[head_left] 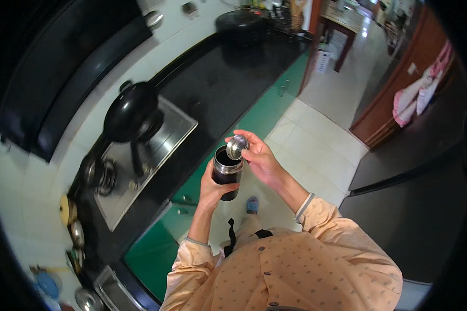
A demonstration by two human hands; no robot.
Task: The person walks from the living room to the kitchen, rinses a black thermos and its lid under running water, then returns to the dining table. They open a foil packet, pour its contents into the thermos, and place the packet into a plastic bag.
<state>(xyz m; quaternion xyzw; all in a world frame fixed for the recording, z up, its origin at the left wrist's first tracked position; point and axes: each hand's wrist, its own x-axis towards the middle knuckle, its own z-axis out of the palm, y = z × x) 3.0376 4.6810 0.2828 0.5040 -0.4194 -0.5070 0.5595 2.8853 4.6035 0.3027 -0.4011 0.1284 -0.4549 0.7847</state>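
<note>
**Flask in one hand, strainer in the other**

The person is standing beside a dark kitchen bench (213,88) and looking down at both hands, which are raised in front of the chest. The left hand (213,187) is wrapping around the lower part of a dark cylindrical flask (227,173) with a silver collar, holding it upright over the pale tiled floor (316,150), just off the bench's green cabinet fronts (264,111). The mouth of the flask is standing open.

The right hand (260,158) is pinching a small round metal strainer (237,147) between thumb and fingertips, its perforated face tilting toward the camera. The strainer is hovering just above the flask's rim, at its right side, and whether it is touching the rim cannot be told.

On the bench to the left, a black wok (131,110) is sitting on a steel gas hob (163,140). Both forearms are showing peach patterned sleeves (327,228). Below the flask, a foot in a blue slipper (252,205) is resting on the floor.
</note>
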